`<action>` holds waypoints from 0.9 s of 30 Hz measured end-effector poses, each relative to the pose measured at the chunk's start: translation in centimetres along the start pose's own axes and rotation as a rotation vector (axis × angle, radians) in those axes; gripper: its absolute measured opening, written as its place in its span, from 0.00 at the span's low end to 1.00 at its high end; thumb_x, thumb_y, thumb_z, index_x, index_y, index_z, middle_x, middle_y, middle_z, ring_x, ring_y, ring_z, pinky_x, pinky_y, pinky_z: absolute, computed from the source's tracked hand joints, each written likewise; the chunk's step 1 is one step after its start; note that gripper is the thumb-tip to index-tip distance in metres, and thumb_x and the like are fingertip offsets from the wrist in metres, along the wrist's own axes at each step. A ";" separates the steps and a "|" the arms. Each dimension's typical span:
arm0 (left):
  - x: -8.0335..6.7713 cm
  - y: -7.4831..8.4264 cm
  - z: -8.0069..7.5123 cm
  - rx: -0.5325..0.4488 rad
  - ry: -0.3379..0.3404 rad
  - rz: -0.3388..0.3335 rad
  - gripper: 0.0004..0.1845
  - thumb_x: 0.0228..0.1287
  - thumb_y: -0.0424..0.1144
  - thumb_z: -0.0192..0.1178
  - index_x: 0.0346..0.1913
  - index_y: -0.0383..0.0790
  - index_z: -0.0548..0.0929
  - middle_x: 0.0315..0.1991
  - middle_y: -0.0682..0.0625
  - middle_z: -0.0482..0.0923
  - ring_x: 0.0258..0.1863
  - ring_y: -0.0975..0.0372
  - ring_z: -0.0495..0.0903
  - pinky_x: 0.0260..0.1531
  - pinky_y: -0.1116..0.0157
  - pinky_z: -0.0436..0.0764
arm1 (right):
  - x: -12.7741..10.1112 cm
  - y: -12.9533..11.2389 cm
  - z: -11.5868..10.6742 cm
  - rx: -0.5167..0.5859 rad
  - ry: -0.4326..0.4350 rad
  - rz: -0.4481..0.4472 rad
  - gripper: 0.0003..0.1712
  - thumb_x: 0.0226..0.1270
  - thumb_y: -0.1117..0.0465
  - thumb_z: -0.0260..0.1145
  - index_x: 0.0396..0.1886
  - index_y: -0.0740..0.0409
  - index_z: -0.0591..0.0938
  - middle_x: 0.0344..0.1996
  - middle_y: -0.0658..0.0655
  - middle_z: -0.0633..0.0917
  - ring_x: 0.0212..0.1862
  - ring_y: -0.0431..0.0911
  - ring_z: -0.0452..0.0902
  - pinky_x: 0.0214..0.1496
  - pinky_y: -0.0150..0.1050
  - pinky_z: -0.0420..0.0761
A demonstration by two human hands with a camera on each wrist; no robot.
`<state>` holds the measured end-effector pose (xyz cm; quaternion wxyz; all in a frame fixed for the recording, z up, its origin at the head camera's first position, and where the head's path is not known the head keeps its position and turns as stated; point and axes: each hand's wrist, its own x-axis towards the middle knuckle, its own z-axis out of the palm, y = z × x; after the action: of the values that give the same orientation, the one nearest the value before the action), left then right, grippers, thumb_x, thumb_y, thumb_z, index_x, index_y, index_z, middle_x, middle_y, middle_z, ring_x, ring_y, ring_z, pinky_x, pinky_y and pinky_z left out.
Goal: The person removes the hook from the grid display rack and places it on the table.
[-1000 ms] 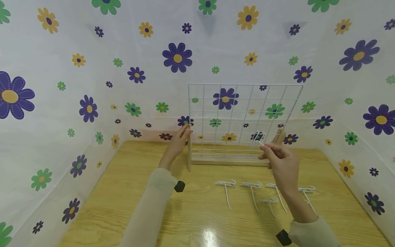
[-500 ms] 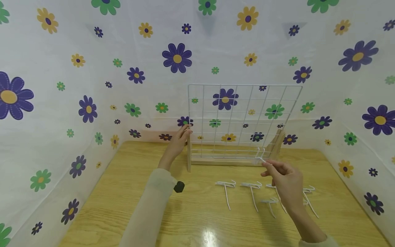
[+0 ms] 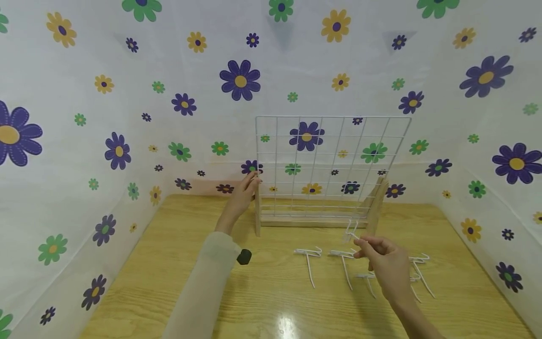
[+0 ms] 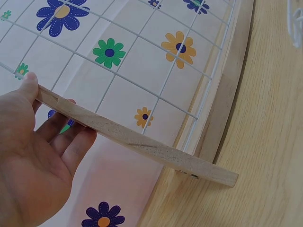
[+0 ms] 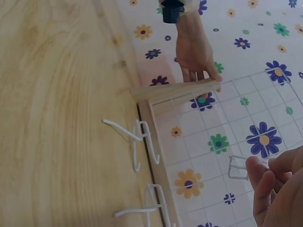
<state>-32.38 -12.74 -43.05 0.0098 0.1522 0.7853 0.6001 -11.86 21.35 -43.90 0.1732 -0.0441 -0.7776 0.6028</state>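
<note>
My left hand grips the left wooden post of a stand; in the left wrist view the thumb lies on one side and the fingers on the other. The stand bears an upright white wire grid. Between the thumb and fingers of my right hand is the stem of a white wire display hook. Its bracket end points up and away from the hand, in front of the grid's lower right. In the right wrist view this hook's bracket overlaps the grid.
More white hooks lie on the wooden table, among them a left one and a right one; my right hand hides part of the group. A flowered cloth encloses the table at the back and sides.
My right hand has drawn the hook down from in front of the grid's lower right part to below its bottom edge, nearer the table. My left hand stays on the post.
</note>
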 end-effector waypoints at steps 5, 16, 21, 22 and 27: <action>0.0 0.1 0.0 -0.009 0.003 -0.001 0.30 0.85 0.53 0.43 0.82 0.49 0.60 0.75 0.40 0.67 0.76 0.44 0.62 0.69 0.45 0.72 | -0.6 0.9 0.2 -0.032 -0.018 0.017 0.13 0.74 0.61 0.69 0.47 0.69 0.87 0.28 0.54 0.91 0.17 0.42 0.71 0.21 0.31 0.78; -0.1 -0.1 0.3 -0.017 0.011 -0.005 0.29 0.86 0.50 0.43 0.82 0.48 0.59 0.74 0.39 0.68 0.75 0.45 0.64 0.69 0.47 0.73 | -1.6 2.0 0.7 -0.039 -0.067 0.101 0.14 0.73 0.62 0.70 0.47 0.71 0.85 0.29 0.57 0.91 0.20 0.42 0.77 0.17 0.28 0.74; 0.1 0.0 0.3 -0.024 0.015 0.008 0.28 0.86 0.49 0.43 0.82 0.46 0.60 0.73 0.38 0.69 0.75 0.45 0.63 0.69 0.46 0.73 | -1.9 2.5 1.0 -0.027 -0.082 0.136 0.14 0.72 0.62 0.71 0.46 0.71 0.85 0.29 0.61 0.90 0.18 0.41 0.73 0.12 0.25 0.62; 0.2 0.0 0.3 -0.025 0.016 0.007 0.28 0.86 0.49 0.43 0.82 0.46 0.60 0.73 0.38 0.69 0.75 0.45 0.63 0.69 0.46 0.72 | -1.9 2.7 1.1 -0.026 -0.084 0.146 0.14 0.71 0.62 0.71 0.46 0.70 0.85 0.29 0.60 0.90 0.18 0.41 0.73 0.12 0.25 0.61; 0.2 0.0 0.2 -0.012 0.020 0.007 0.28 0.86 0.49 0.42 0.82 0.47 0.60 0.74 0.38 0.69 0.75 0.44 0.64 0.69 0.46 0.73 | -2.0 3.3 1.5 -0.015 -0.096 0.174 0.14 0.71 0.62 0.71 0.46 0.70 0.85 0.33 0.59 0.91 0.24 0.45 0.82 0.18 0.27 0.71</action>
<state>-32.56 -12.54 -43.07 0.0006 0.1489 0.7812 0.6063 -10.93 20.31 -47.76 0.0823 -0.0839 -0.7827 0.6112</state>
